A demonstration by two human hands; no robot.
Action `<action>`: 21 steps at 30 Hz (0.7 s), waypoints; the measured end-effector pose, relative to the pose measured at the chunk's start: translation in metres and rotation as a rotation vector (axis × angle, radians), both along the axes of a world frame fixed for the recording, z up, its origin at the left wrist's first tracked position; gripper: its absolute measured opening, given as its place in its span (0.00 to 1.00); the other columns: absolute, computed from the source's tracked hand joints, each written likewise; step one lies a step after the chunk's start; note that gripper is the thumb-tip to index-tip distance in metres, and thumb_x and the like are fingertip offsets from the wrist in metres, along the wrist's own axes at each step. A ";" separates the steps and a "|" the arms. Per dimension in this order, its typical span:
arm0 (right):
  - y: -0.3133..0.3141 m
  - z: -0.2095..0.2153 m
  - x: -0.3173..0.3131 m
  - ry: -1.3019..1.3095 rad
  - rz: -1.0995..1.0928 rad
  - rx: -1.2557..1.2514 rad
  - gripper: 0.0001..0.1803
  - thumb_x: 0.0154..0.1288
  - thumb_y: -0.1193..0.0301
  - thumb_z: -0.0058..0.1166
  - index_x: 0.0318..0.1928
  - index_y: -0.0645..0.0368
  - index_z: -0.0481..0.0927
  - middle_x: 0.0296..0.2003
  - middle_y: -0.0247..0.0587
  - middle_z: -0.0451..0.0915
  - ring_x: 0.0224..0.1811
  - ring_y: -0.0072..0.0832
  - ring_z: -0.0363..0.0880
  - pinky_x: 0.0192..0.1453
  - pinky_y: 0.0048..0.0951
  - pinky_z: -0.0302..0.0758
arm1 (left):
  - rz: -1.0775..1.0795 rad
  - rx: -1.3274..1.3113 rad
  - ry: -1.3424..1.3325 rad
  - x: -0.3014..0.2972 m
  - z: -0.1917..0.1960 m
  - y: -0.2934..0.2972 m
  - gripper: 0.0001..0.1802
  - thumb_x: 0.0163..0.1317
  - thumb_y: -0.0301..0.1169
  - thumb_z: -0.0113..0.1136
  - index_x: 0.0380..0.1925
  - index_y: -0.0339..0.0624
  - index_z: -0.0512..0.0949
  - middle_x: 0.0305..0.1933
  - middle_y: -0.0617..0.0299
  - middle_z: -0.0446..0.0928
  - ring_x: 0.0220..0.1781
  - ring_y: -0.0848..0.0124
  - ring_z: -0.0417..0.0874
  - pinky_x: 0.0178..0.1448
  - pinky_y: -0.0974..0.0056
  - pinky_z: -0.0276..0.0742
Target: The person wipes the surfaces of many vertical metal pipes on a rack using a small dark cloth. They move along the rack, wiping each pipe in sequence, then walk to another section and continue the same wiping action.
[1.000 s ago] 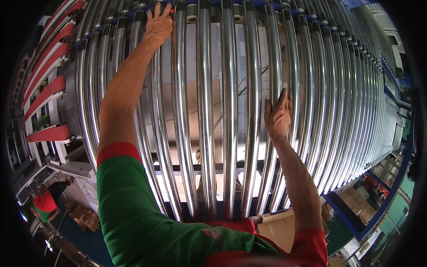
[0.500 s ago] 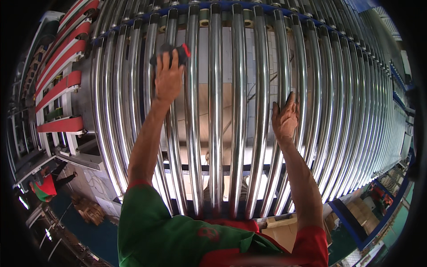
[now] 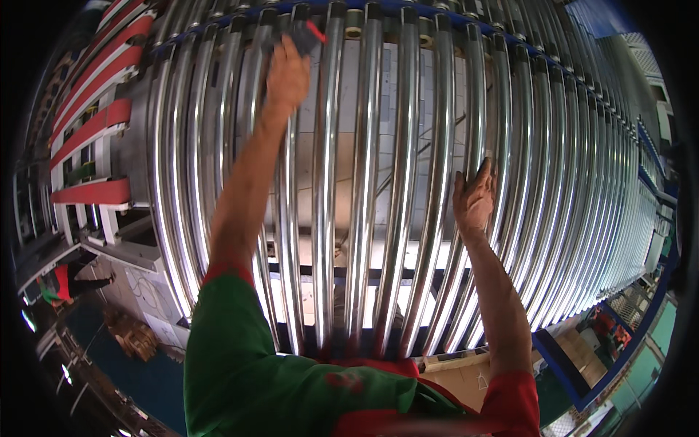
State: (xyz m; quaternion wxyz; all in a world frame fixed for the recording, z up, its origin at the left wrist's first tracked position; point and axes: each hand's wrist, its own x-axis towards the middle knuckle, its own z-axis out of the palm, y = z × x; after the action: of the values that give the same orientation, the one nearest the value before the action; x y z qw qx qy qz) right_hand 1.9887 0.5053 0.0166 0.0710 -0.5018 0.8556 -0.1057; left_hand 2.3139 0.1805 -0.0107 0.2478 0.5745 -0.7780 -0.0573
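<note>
While the left hand (image 3: 289,73), fingers partly bent, has hold of a dark, red-edged cloth (image 3: 297,39) toward the far side of the roller bed (image 3: 366,146), the right hand (image 3: 477,202) rests open, empty, mid-bed and farther right. Red belts (image 3: 91,192) left of bed.

Your shirt (image 3: 233,328) is green, with red sleeve cuffs (image 3: 230,271). The bundle (image 3: 300,38) at your left hand (image 3: 289,76) is dark grey to black with a bright red edge. The rollers (image 3: 365,146) before you are silver, streaked lengthwise with white glare. The belts (image 3: 91,192) on your left are red, and the carton (image 3: 462,382) is tan.
</note>
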 end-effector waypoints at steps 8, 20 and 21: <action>-0.001 -0.007 -0.002 0.033 0.026 -0.030 0.43 0.76 0.56 0.52 0.80 0.64 0.50 0.70 0.66 0.70 0.73 0.57 0.69 0.84 0.48 0.55 | 0.282 0.564 0.136 0.129 0.027 0.434 0.38 0.75 0.45 0.59 0.69 0.22 0.61 0.49 0.29 0.79 0.45 0.37 0.84 0.47 0.40 0.80; 0.000 -0.013 0.002 0.211 0.010 -0.120 0.48 0.73 0.47 0.55 0.81 0.60 0.51 0.65 0.63 0.76 0.38 0.44 0.89 0.35 0.41 0.87 | 0.184 0.199 -0.732 0.128 0.004 0.437 0.49 0.75 0.52 0.55 0.82 0.37 0.44 0.77 0.44 0.65 0.70 0.50 0.74 0.73 0.50 0.72; 0.003 -0.013 0.001 0.287 -0.026 0.062 0.49 0.73 0.45 0.54 0.81 0.57 0.51 0.63 0.64 0.77 0.37 0.43 0.89 0.34 0.42 0.85 | 0.226 0.182 -0.688 0.120 -0.011 0.378 0.45 0.77 0.54 0.50 0.81 0.37 0.50 0.77 0.53 0.67 0.69 0.62 0.75 0.74 0.57 0.70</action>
State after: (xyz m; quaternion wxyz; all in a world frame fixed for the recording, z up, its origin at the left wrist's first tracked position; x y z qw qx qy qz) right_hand 1.9894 0.5082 0.0038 -0.0381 -0.4982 0.8662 -0.0074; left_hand 2.4336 0.5586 -0.0221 -0.0756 0.6621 -0.7391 0.0979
